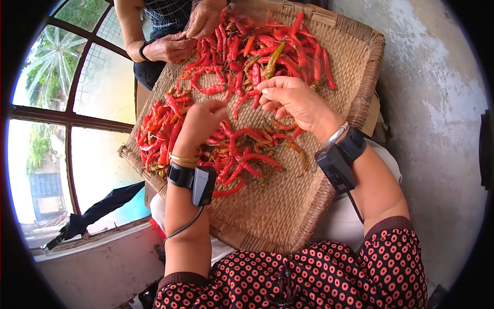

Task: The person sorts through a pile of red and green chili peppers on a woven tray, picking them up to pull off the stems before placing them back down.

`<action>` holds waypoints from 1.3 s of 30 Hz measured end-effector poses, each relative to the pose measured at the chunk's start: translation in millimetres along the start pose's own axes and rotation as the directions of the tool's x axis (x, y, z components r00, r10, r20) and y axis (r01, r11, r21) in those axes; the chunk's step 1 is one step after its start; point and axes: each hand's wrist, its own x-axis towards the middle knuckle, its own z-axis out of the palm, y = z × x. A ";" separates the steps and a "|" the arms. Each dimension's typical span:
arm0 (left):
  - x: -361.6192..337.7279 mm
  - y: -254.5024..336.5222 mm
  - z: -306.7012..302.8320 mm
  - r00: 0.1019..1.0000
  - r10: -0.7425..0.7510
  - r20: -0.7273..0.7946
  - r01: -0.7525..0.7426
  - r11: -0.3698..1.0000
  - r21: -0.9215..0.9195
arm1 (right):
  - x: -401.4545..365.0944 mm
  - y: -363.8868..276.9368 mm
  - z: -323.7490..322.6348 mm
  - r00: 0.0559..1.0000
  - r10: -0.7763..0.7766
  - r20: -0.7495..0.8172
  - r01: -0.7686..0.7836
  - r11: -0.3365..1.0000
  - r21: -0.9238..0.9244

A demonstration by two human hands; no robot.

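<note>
My right hand is over the middle of a woven tray, thumb and forefinger pressed together; what they hold, if anything, is too small to make out. Beyond its fingertips spreads a pile of red chili peppers, with a yellow-green chili pepper on top. To the left, my left hand hovers between piles, its fingers smeared by motion. Beside that wrist is a heap of red chili peppers. Nearer me, more chili peppers lie loose, a few brownish or curled.
Across the tray another person's hands are held together at its far left edge. A barred window stands on the left, with a folded dark umbrella by its sill. A bare grey wall rises at the right.
</note>
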 end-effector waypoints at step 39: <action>-65.3 17.9 52.4 0.759 0.134 0.637 -0.545 0.665 0.510 | -16.8 19.8 12.4 0.859 0.400 0.319 0.289 0.136 -0.948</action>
